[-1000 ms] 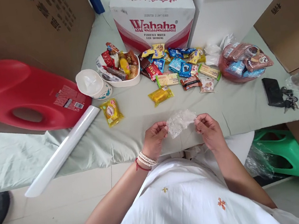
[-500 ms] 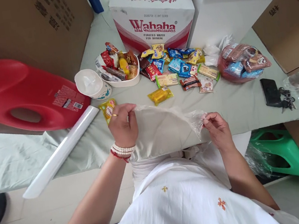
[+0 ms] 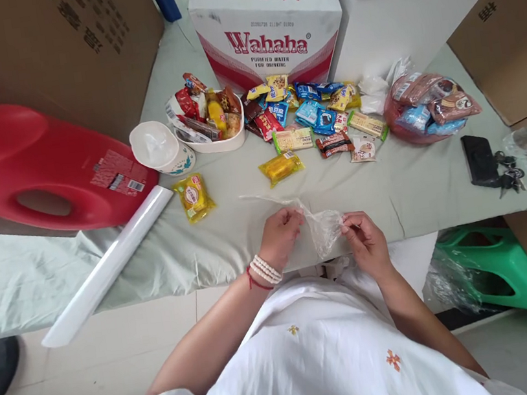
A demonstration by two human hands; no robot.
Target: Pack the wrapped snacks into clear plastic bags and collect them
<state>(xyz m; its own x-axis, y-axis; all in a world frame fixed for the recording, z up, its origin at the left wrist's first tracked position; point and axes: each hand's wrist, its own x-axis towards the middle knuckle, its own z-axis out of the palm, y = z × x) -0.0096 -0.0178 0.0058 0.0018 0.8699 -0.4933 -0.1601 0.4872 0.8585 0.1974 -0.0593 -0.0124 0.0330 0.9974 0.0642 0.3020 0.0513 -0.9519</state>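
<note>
While both bare hands meet over the near edge of the bench [image 3: 416, 205], which is covered in pale green cloth, a crumpled sheet of thin, clear plastic film [image 3: 326, 228] hangs between them. The grip of the left hand [image 3: 281, 237] is pinched, thumb against fingers, on the film's left part, and a narrow strip of it trails beyond that hand to the left. The grip of the right hand [image 3: 366, 242] is likewise clamped on the film's right edge.

Near the hands, farther back, lies a long, shiny yellow snack packet [image 3: 281, 167]; to its right is a small brown wrapped snack [image 3: 334, 144]. A squarish yellow packet [image 3: 193, 197] lies left of these, in front of a white cup with a blue-green print [image 3: 177, 160]. Beside the cup, a white oval plastic tub [image 3: 224, 145] holds mixed wrapped snacks. A smooth white roll [image 3: 110, 271] slants across the bench's left side, its upper end beside a large red plastic jug [image 3: 3, 162].
</note>
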